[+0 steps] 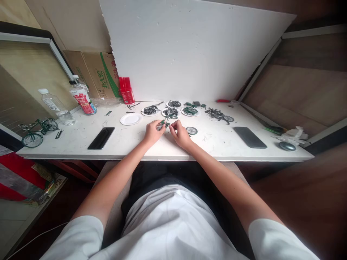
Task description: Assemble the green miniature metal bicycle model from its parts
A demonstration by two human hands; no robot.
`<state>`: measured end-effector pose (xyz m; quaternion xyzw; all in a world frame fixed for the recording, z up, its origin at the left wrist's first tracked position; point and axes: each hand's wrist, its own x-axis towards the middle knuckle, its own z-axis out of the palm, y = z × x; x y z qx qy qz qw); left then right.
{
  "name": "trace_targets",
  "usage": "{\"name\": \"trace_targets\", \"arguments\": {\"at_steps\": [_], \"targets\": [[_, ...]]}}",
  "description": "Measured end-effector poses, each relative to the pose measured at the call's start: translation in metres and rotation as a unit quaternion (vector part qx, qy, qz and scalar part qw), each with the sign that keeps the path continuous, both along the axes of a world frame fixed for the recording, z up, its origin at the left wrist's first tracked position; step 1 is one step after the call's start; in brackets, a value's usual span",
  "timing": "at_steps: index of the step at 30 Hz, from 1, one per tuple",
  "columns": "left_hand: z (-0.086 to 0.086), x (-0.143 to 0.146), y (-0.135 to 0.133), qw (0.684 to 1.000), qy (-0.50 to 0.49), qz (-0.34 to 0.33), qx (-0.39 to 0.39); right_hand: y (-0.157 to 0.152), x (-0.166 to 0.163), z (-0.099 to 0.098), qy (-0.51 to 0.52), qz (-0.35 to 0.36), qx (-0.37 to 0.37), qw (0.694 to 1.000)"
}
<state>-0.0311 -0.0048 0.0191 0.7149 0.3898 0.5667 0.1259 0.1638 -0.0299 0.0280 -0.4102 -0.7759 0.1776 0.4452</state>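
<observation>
My left hand is closed on a small green and silver model part with thin rods sticking up, held just above the white table. My right hand meets it from the right, its fingers pinched at the same part. A small spoked wheel lies just right of my right hand. Behind my hands stand several small white plates with dark and green parts.
An empty white plate and a black phone lie to the left. A finished green model bicycle stands at the far left by water bottles. A partly built bicycle, another phone and a mouse lie right.
</observation>
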Motion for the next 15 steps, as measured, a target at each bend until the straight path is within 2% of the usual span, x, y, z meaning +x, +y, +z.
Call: {"name": "trace_targets", "arguments": {"at_steps": [15], "targets": [[0.0027, 0.0012, -0.0042, 0.999, 0.032, 0.015, 0.027, -0.0013, 0.0017, 0.0018, 0.015, -0.011, -0.004, 1.0]]}}
